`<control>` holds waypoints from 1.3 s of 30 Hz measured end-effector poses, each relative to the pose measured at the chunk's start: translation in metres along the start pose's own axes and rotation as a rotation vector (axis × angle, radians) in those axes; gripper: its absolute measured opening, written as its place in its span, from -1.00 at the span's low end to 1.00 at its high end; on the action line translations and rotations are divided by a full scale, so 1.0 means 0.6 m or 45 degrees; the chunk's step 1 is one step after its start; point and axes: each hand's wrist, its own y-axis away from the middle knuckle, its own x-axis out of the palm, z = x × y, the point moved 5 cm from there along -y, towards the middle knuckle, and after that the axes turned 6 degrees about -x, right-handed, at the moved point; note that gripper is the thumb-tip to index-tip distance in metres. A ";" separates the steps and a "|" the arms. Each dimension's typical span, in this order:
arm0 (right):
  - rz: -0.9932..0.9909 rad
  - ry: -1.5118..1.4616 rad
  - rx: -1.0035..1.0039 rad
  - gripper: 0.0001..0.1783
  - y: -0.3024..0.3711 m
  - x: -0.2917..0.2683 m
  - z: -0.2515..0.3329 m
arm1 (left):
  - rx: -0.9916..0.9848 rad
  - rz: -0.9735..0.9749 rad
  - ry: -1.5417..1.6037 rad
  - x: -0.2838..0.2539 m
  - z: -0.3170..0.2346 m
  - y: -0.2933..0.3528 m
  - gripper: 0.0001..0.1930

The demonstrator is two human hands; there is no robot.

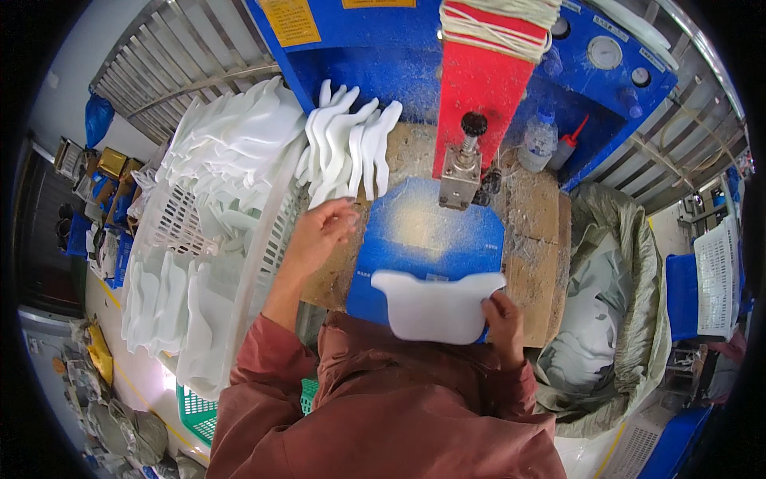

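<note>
Below, the right hand [504, 318] pinches a white curved plate [435, 303], while the left hand [323, 231], fingertips hidden, touches stacked white pieces [347, 144], grip unclear.

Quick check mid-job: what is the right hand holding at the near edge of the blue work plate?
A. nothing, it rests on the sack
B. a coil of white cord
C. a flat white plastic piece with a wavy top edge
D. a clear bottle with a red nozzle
C: the right hand grips the right end of the flat white plastic piece lying over the near edge of the blue work plate.
</note>
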 end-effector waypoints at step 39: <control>0.003 0.563 -1.092 -0.35 0.087 0.142 0.192 | -0.195 0.107 0.499 0.157 0.095 0.168 -0.37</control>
